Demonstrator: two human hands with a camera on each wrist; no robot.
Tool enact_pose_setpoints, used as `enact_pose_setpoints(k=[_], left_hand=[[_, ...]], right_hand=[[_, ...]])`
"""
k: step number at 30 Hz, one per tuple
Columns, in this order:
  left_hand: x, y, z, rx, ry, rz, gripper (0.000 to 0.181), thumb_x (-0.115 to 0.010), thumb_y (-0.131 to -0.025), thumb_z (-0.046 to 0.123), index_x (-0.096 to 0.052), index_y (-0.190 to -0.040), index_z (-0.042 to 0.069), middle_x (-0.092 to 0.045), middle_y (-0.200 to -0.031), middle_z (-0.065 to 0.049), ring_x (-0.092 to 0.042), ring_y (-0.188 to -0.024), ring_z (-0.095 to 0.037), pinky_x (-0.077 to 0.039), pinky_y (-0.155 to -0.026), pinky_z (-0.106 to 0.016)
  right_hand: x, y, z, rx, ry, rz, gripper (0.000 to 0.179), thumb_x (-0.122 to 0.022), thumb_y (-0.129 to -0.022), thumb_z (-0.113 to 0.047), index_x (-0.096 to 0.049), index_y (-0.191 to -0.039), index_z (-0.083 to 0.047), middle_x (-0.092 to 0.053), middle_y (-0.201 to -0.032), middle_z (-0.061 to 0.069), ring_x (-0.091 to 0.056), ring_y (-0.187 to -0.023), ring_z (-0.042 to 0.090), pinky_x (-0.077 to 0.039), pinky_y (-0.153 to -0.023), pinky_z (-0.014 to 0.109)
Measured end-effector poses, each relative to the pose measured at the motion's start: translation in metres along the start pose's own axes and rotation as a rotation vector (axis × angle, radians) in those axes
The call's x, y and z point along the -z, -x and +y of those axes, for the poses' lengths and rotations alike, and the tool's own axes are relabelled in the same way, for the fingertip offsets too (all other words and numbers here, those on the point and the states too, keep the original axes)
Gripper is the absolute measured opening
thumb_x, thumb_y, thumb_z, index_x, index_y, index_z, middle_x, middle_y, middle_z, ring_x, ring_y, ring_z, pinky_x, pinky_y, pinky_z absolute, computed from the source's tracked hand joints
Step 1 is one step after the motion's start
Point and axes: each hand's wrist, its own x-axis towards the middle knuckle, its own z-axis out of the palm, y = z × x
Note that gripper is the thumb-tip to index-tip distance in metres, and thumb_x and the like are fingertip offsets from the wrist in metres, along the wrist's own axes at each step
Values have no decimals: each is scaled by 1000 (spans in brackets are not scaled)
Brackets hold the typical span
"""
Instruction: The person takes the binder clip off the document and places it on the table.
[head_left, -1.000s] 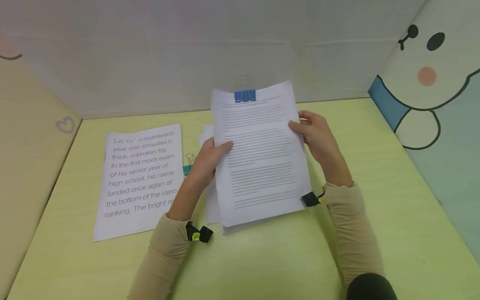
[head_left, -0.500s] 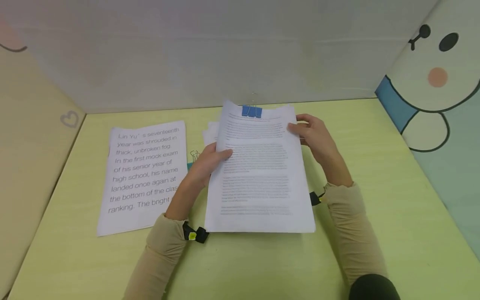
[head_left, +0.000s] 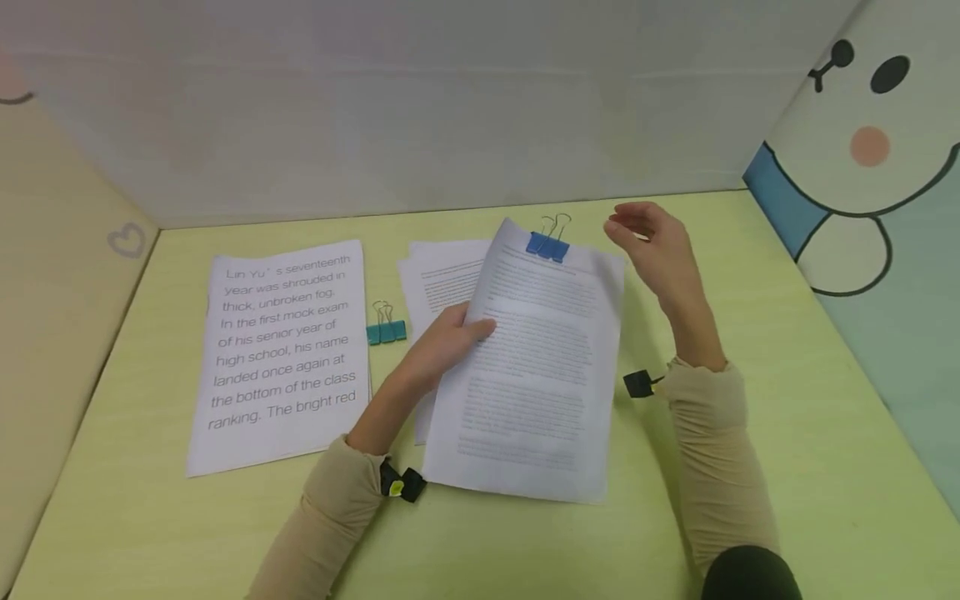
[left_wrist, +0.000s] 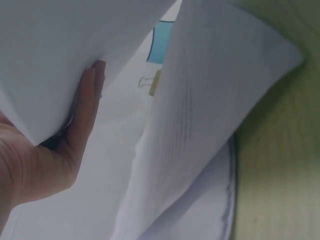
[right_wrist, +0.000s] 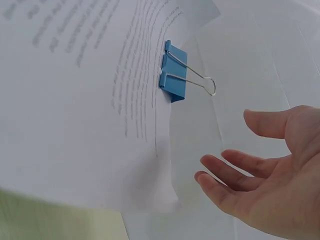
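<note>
A stack of printed paper [head_left: 536,375] with a blue binder clip [head_left: 548,247] on its top edge is held above the table, tilted a little. My left hand [head_left: 442,348] grips its left edge, thumb on the printed face and fingers behind; in the left wrist view those fingers [left_wrist: 86,105] lie along the sheets. To the right of the clip, my right hand [head_left: 660,250] hangs free of the paper. In the right wrist view its fingers are loosely bent and hold nothing, apart from the clip's wire handles [right_wrist: 200,82].
A large-print sheet [head_left: 281,358] lies on the left of the yellow-green table [head_left: 810,433]. Beside it is a teal binder clip [head_left: 386,332]. More printed sheets [head_left: 442,271] lie partly hidden under the held stack. A pale wall [head_left: 450,125] closes the back.
My right hand has let go of the stack's right edge and moved up and away from it. The left hand still holds the stack, which is now lower and tilted clockwise.
</note>
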Motion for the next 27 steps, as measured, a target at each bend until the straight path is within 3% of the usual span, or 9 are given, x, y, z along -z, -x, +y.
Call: enact_pose_setpoints(k=[7, 14, 24, 27], left_hand=[[-13, 3, -3, -27, -37, -107, 38, -45, -110, 16, -53, -145, 3, -73, -107, -18, -75, -82, -27, -62, -70, -42], [-19, 4, -4, -33, -16, -168, 38, -44, -110, 15, -53, -145, 5, -73, -107, -19, -76, -82, -31, -63, -69, -45], [-21, 2, -4, -27, -64, -139, 35, -46, -109, 14, -56, -141, 3, -74, -104, -17, -76, -81, -29, -63, -68, -44], [-19, 2, -5, -25, -75, -131, 36, -47, -109, 15, -56, -141, 2, -73, -104, -17, -76, -81, -28, -63, -69, -42]], right_hand=[[-8, -3, -2, 52, 44, -141, 49, -61, -106, -26, -53, -145, 3, -57, -142, 23, -51, -136, 35, -38, -116, 47], [-11, -3, 0, 12, 6, -243, 51, -59, -107, -30, -52, -146, 2, -59, -142, 22, -55, -132, 35, -41, -112, 46], [1, -6, 16, 17, -64, -350, 51, -54, -109, -34, -54, -146, 1, -61, -140, 19, -61, -125, 29, -46, -110, 43], [6, -9, 20, 5, -88, -381, 51, -55, -108, -33, -54, -144, 3, -62, -136, 19, -64, -118, 24, -50, -105, 36]])
